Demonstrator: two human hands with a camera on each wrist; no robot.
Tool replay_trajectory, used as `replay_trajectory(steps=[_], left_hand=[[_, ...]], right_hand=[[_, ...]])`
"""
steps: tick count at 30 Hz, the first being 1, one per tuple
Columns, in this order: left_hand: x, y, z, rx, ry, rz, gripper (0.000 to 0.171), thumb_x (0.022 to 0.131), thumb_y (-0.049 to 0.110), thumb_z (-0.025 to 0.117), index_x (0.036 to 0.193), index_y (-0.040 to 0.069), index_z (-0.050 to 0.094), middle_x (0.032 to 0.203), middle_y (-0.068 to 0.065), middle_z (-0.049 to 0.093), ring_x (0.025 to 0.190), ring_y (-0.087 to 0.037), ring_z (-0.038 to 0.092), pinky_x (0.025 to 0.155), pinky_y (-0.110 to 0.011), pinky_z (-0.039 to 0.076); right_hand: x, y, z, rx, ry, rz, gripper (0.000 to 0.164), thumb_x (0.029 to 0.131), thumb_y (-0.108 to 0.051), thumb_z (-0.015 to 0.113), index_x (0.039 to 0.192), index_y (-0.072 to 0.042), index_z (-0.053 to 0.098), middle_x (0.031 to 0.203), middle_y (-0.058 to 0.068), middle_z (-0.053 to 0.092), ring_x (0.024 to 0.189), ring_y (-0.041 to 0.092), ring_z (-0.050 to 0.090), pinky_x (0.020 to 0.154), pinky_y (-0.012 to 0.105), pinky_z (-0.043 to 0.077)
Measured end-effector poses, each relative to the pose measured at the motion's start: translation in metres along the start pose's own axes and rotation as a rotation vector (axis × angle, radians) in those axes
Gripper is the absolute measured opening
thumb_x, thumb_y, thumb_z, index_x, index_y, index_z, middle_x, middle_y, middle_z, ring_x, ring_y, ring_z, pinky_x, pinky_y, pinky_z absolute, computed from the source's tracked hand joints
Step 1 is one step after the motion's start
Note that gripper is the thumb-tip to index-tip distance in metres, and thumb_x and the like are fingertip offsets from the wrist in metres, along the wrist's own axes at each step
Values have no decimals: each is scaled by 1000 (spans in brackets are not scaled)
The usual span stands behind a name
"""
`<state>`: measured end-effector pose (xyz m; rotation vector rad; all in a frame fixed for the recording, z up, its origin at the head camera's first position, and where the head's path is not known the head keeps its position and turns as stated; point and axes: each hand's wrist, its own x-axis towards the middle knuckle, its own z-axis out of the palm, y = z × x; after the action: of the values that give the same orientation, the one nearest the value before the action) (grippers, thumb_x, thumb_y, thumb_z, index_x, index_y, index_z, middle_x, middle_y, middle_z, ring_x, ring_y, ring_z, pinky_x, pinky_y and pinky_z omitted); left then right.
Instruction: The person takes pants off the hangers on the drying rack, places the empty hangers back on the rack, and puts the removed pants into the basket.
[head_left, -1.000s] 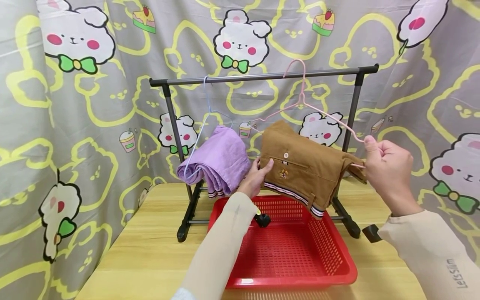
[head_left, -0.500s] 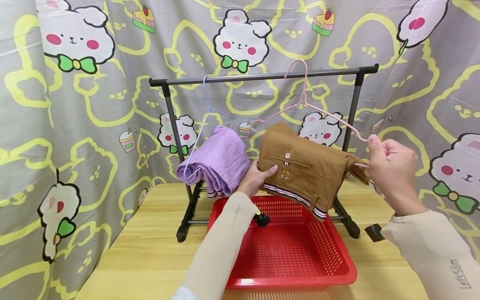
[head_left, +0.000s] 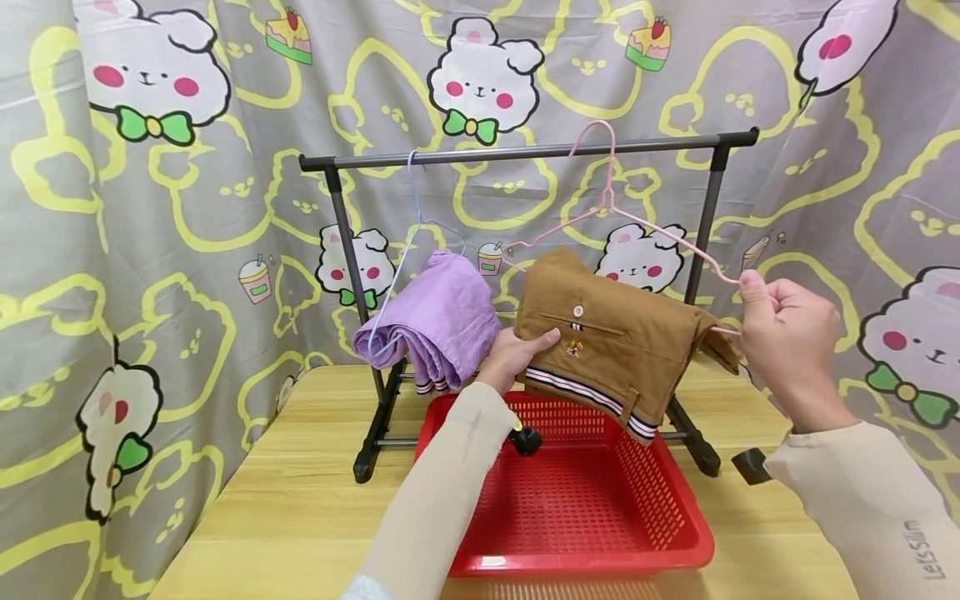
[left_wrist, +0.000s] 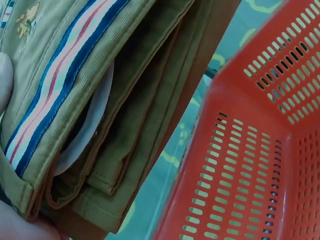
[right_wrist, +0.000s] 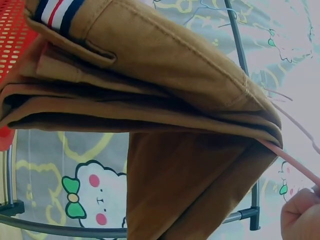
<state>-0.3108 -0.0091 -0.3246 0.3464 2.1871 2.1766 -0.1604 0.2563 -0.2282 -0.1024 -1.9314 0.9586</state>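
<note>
Folded brown trousers point(head_left: 607, 333) with a button, small embroidery and a striped waistband hang over the bottom bar of a pink hanger point(head_left: 607, 198). The hanger's hook overlaps the rack's rail in the head view. My left hand point(head_left: 517, 354) pinches the trousers' left side, its thumb lying across the front and the other fingers hidden behind. At the hanger's right corner, my right hand point(head_left: 791, 342) grips the wire in a fist. From below, the left wrist view shows the stacked layers of the trousers point(left_wrist: 140, 115); the right wrist view shows the bar point(right_wrist: 290, 160) emerging from the fold.
Left of the trousers, a folded purple garment point(head_left: 450, 308) hangs on a blue hanger point(head_left: 393, 287) from the dark metal rack point(head_left: 495, 156). A red perforated basket point(head_left: 693, 546) stands below on the wooden table point(head_left: 277, 500). A patterned grey curtain point(head_left: 285, 208) surrounds the back.
The right hand, pink hanger and trousers have shifted slightly to the right. My left thumb has slid a little right and down with the fabric. The purple garment has stayed put.
</note>
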Motion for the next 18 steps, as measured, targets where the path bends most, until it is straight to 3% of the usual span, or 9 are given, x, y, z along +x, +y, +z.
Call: replay_trajectory(steps=[6, 18], left_hand=[[0, 0, -2, -58, -23, -11, 40, 78, 29, 82, 104, 3, 65, 85, -10, 70, 69, -20, 67, 68, -36, 57], [0, -1, -5, 30, -39, 44, 40, 81, 34, 79, 104, 4, 66, 85, -9, 70, 70, -20, 67, 69, -35, 56]], right_hand=[[0, 0, -1, -4, -3, -7, 53, 97, -35, 58, 57, -2, 46, 44, -4, 36, 48, 9, 34, 47, 25, 24], [0, -4, 1, -9, 8, -9, 52, 96, -32, 59, 56, -3, 45, 45, -7, 34, 47, 6, 32, 45, 23, 22]])
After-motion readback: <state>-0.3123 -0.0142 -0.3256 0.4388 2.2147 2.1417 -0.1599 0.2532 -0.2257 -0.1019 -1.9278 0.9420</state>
